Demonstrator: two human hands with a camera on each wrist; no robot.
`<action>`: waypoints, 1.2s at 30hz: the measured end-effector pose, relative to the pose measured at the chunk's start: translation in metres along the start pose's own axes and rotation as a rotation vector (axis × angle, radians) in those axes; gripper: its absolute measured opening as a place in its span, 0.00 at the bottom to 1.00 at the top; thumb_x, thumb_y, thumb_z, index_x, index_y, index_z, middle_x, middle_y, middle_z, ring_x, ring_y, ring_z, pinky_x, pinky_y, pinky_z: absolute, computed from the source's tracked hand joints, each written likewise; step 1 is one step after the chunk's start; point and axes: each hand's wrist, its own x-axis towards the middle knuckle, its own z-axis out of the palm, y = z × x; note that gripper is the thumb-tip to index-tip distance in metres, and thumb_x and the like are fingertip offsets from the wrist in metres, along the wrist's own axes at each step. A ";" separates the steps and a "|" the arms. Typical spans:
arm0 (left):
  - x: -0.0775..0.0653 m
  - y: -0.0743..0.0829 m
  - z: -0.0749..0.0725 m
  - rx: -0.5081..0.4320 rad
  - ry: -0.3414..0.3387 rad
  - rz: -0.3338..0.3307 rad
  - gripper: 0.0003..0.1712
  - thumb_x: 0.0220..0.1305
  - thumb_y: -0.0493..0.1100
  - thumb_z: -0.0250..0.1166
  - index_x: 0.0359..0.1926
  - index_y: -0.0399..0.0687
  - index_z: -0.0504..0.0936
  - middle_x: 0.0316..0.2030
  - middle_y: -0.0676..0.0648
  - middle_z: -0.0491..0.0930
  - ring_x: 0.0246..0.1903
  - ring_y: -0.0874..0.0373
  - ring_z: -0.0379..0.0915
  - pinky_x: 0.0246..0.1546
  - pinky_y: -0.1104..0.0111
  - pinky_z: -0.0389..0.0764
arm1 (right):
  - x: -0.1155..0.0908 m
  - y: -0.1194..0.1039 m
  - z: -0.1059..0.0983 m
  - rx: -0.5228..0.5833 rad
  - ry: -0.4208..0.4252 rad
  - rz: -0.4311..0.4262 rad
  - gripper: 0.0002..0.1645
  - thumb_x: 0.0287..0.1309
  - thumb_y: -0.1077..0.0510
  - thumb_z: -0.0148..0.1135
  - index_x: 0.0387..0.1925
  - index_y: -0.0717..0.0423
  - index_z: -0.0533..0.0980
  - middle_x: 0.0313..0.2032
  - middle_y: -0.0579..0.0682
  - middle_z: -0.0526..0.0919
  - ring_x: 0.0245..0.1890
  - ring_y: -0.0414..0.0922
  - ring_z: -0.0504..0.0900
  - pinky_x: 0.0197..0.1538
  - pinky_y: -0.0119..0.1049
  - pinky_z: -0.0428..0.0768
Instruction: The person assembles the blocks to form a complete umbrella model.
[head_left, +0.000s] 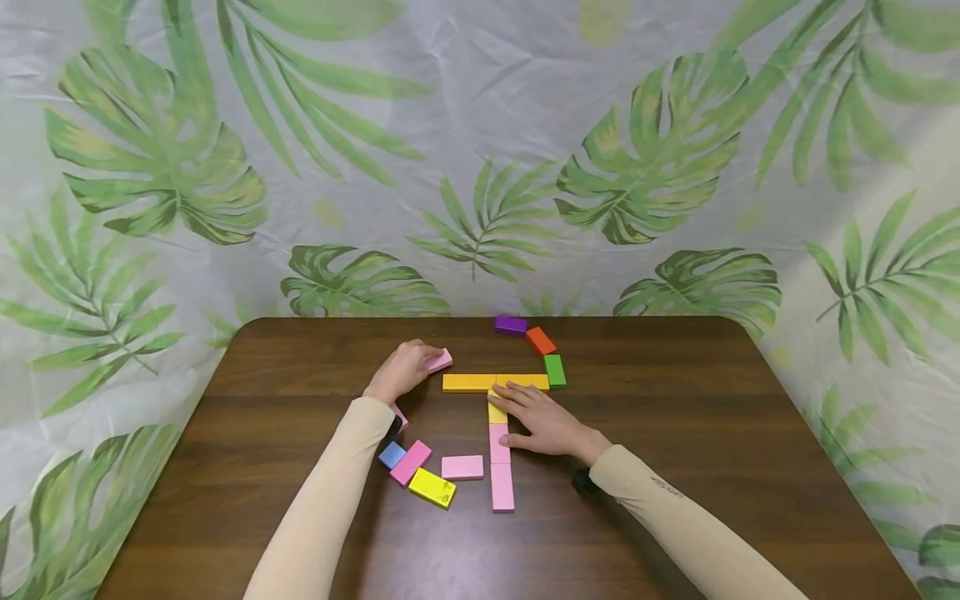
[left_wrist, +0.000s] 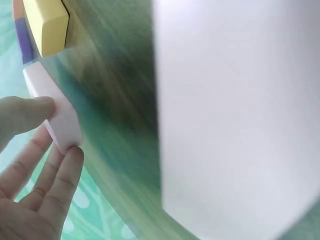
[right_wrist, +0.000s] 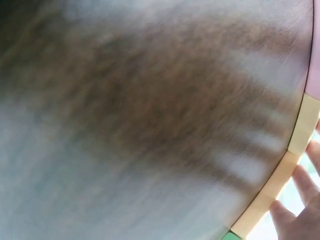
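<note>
My left hand (head_left: 403, 372) pinches a pink block (head_left: 440, 361) between thumb and fingers, left of the far end of a block layout. From the left wrist, that pink block (left_wrist: 56, 107) shows tilted, with the thumb on one side and fingertips on the other. My right hand (head_left: 543, 421) lies with spread, nearly straight fingers over the layout's upright column. Its fingers reach the yellow block (head_left: 497, 410) and the orange-yellow crossbar (head_left: 468, 383), while the thumb touches a pink block (head_left: 498, 450) below. A pale block (left_wrist: 235, 120) looms blurred close to the left wrist camera.
Purple (head_left: 512, 326), red-orange (head_left: 541, 340) and green (head_left: 555, 372) blocks curve down to the crossbar's right end. A lower pink block (head_left: 502, 488) ends the column. Left of it lie pink (head_left: 462, 467), yellow (head_left: 432, 489), magenta (head_left: 410, 463) and blue (head_left: 392, 454) blocks. A leaf-patterned cloth (head_left: 495, 125) hangs behind.
</note>
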 end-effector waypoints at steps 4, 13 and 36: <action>0.011 0.000 0.001 0.025 0.013 0.026 0.21 0.59 0.27 0.61 0.54 0.36 0.80 0.48 0.37 0.80 0.49 0.45 0.75 0.52 0.59 0.74 | 0.001 0.000 0.000 -0.014 -0.005 -0.001 0.45 0.63 0.35 0.51 0.74 0.49 0.53 0.73 0.49 0.52 0.72 0.51 0.47 0.70 0.51 0.47; 0.035 0.010 0.006 0.038 -0.019 -0.013 0.18 0.62 0.28 0.60 0.54 0.38 0.81 0.48 0.39 0.80 0.51 0.47 0.74 0.55 0.60 0.72 | 0.001 -0.001 -0.002 -0.019 -0.012 -0.007 0.45 0.64 0.35 0.52 0.74 0.50 0.54 0.73 0.50 0.52 0.72 0.52 0.47 0.69 0.52 0.47; 0.024 0.017 0.006 0.032 -0.158 -0.029 0.20 0.66 0.34 0.57 0.58 0.41 0.78 0.59 0.40 0.72 0.61 0.43 0.63 0.62 0.53 0.63 | 0.000 0.000 0.000 -0.017 0.001 -0.016 0.45 0.64 0.35 0.52 0.74 0.51 0.54 0.73 0.50 0.52 0.72 0.52 0.48 0.69 0.52 0.48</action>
